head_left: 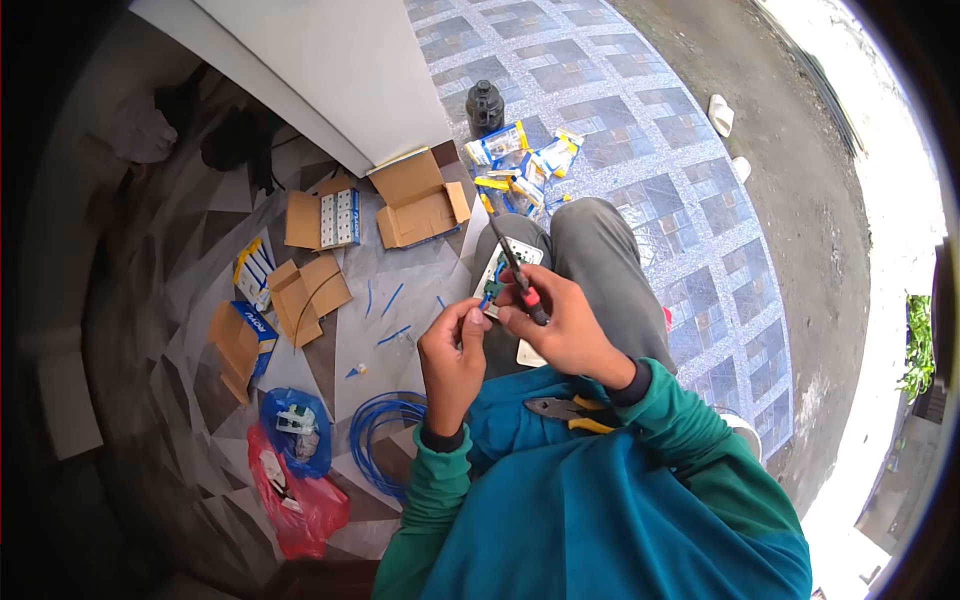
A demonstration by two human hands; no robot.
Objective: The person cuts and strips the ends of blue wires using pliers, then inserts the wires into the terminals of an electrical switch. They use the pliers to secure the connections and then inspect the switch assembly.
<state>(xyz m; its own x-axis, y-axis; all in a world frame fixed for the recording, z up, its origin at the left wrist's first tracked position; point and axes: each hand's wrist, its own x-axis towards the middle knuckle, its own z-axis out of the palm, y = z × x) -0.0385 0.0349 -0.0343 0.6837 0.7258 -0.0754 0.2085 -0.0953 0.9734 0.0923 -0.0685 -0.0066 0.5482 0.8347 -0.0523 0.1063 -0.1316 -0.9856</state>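
While screwdrvr [532,300] in RH [565,325], "ROYU" on bx [246,340]

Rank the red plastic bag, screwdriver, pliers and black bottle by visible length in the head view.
1. Red plastic bag
2. Screwdriver, partly covered by the hand
3. Pliers
4. Black bottle

The tools look nearer the camera, so true sizes may differ.

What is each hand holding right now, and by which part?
Right hand: a screwdriver, by its red-and-black handle. Left hand: apparently a blue wire, pinched at the fingertips; exactly where along its length, I cannot tell.
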